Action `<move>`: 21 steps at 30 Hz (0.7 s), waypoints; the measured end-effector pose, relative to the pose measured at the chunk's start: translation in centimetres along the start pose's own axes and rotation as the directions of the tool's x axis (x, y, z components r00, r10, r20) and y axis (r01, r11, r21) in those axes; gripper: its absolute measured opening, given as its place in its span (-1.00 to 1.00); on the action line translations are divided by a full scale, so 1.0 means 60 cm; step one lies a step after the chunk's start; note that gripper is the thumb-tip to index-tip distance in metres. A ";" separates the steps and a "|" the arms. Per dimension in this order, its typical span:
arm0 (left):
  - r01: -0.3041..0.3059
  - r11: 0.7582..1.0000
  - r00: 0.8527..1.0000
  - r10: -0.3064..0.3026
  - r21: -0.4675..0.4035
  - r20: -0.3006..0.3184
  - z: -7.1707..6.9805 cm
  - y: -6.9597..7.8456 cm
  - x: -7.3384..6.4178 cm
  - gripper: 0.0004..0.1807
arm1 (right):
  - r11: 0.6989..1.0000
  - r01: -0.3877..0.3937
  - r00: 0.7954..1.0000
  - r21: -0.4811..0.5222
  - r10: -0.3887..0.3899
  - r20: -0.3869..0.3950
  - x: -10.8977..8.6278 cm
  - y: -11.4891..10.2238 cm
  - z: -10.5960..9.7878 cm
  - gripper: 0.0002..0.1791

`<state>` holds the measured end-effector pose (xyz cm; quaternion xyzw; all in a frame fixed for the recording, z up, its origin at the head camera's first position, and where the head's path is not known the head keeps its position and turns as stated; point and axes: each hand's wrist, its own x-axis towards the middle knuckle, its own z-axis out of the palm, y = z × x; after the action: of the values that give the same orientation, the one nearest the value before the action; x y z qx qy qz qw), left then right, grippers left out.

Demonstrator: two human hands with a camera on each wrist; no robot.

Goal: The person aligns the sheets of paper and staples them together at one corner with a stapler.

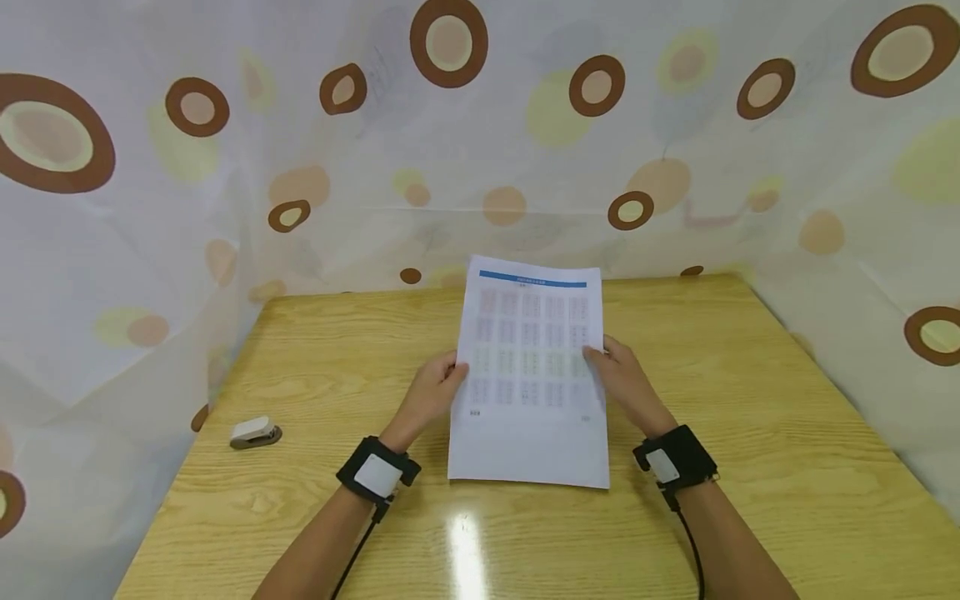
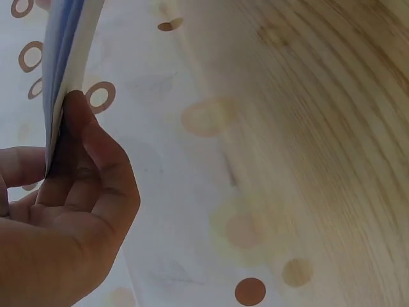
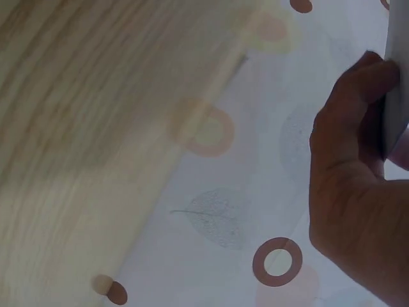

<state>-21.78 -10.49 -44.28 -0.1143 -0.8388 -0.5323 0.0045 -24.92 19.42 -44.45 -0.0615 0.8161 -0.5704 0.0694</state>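
Note:
Both hands hold up sheets of printed paper (image 1: pixel 531 446) by the two side edges, tilted above the table. A blue bar runs across the top of the front page, with a grid of small text blocks below it. The left hand (image 1: pixel 433 385) pinches the left edge, thumb in front and fingers behind. In the left wrist view the paper (image 2: pixel 64 57) shows more than one layer between thumb and curled fingers. On the right edge the right hand (image 1: pixel 622 377) pinches the same way. The right wrist view shows that hand (image 3: pixel 351 141) with its fingers behind the paper.
A small white and grey stapler (image 1: pixel 255 432) lies on the left part of the wooden table (image 1: pixel 337 333). Behind and beside the table hangs a pale curtain (image 1: pixel 465 167) with brown rings and dots. Each wrist wears a black band with a cable.

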 end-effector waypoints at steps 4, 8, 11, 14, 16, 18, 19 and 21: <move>0.055 0.998 0.996 -0.054 -0.011 0.070 0.002 -0.007 -0.001 -0.64 | 0.996 -0.083 0.992 -0.027 0.085 0.095 0.002 0.014 -0.006 -0.51; 0.112 0.993 0.983 -0.106 -0.031 0.148 0.002 -0.016 0.001 -0.62 | 0.992 -0.117 0.982 -0.050 0.123 0.140 0.006 0.022 -0.010 -0.52; 0.156 0.987 0.963 -0.144 -0.035 0.228 0.001 -0.022 0.003 -0.62 | 0.990 -0.132 0.976 -0.053 0.139 0.167 0.009 0.026 -0.010 -0.55; 0.177 0.984 0.944 -0.167 -0.009 0.286 0.001 -0.027 0.003 -0.62 | 0.987 -0.146 0.969 -0.061 0.155 0.192 0.011 0.028 -0.006 -0.58; 0.190 0.981 0.933 -0.189 0.027 0.305 0.002 -0.028 0.002 -0.62 | 0.985 -0.158 0.965 -0.072 0.170 0.200 0.011 0.028 -0.003 -0.60; 0.197 0.978 0.926 -0.207 0.064 0.316 0.002 -0.030 0.002 -0.62 | 0.982 -0.164 0.962 -0.090 0.180 0.206 0.012 0.029 0.001 -0.60; 0.201 0.976 0.923 -0.218 0.084 0.318 0.002 -0.032 0.002 -0.62 | 0.982 -0.165 0.961 -0.096 0.182 0.208 0.012 0.030 0.002 -0.61; 0.213 0.968 0.918 -0.246 0.135 0.310 0.001 -0.036 0.002 -0.64 | 0.981 -0.164 0.960 -0.102 0.182 0.212 0.013 0.031 0.004 -0.60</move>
<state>-22.33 -11.31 -46.23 -0.1009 -0.8609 -0.4608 -0.1904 -25.65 19.68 -46.33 -0.0557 0.8288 -0.5172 0.2064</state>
